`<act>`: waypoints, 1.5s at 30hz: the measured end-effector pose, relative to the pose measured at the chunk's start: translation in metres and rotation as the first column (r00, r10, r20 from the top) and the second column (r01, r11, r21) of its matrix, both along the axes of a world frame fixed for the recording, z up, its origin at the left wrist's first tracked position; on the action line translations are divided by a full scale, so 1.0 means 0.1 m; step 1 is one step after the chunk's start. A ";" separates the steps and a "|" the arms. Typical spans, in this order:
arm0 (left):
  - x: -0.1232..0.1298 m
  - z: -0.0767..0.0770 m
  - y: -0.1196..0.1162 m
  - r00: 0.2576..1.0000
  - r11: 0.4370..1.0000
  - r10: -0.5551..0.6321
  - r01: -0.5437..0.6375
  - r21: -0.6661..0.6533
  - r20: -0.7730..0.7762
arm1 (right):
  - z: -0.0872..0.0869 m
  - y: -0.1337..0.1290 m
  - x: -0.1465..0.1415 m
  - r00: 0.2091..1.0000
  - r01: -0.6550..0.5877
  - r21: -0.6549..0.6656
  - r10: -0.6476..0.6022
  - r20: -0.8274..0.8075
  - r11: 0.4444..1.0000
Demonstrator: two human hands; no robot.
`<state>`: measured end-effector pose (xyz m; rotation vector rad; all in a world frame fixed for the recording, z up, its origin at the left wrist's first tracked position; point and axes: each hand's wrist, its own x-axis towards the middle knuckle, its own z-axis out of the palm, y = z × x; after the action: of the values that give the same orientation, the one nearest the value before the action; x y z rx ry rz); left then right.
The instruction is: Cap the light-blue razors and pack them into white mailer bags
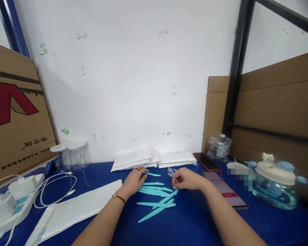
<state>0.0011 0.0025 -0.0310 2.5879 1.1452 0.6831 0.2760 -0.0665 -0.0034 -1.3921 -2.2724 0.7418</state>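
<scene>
Several slim teal eyebrow razors lie loosely crossed on the blue table between my hands. My left hand is at the far left of the pile, thumb and fingers closed around the end of one teal eyebrow razor that points right. A white packet lies by that wrist. To the right, my right hand has its fingers curled together, just above the razors' right ends. Whatever is in its fingers, if anything, is hidden. Small clear caps lie just beyond its fingertips.
White packets are stacked against the wall. One long white packet, a cable and a power strip are at left, with clear jars behind. Two phones and a water bottle stand right.
</scene>
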 end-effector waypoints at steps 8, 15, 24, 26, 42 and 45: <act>0.08 -0.09 -0.03 0.978 0.998 0.001 -0.013 -0.058 -0.207 | -0.05 -0.15 -0.28 0.977 -0.185 0.102 0.172 0.122 0.977; 0.09 0.01 -0.19 0.980 0.999 -0.029 0.020 -0.044 -0.198 | -0.20 -0.10 -0.58 0.987 -0.112 0.178 0.089 0.133 0.978; -0.13 0.05 -0.06 0.985 0.988 0.115 -0.127 -0.093 -0.128 | -0.08 0.07 0.10 0.979 0.205 0.225 -0.198 -0.055 0.952; -0.16 0.01 -0.03 0.990 0.983 0.088 -0.103 -0.149 -0.107 | -0.10 0.06 0.15 0.993 0.119 0.098 -0.120 -0.001 0.988; 0.06 0.36 -0.58 0.958 0.964 -0.171 0.114 -0.241 -0.231 | -0.22 0.15 0.27 0.930 0.346 0.031 -0.347 0.121 0.938; 0.10 0.34 -0.59 0.952 0.958 -0.189 0.125 -0.256 -0.243 | -0.25 0.17 0.26 0.928 0.353 0.029 -0.354 0.121 0.935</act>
<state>0.0112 -0.0565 0.0027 2.5769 1.0027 0.1538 0.3023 -0.0497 -0.0285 -1.8238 -2.0206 0.5405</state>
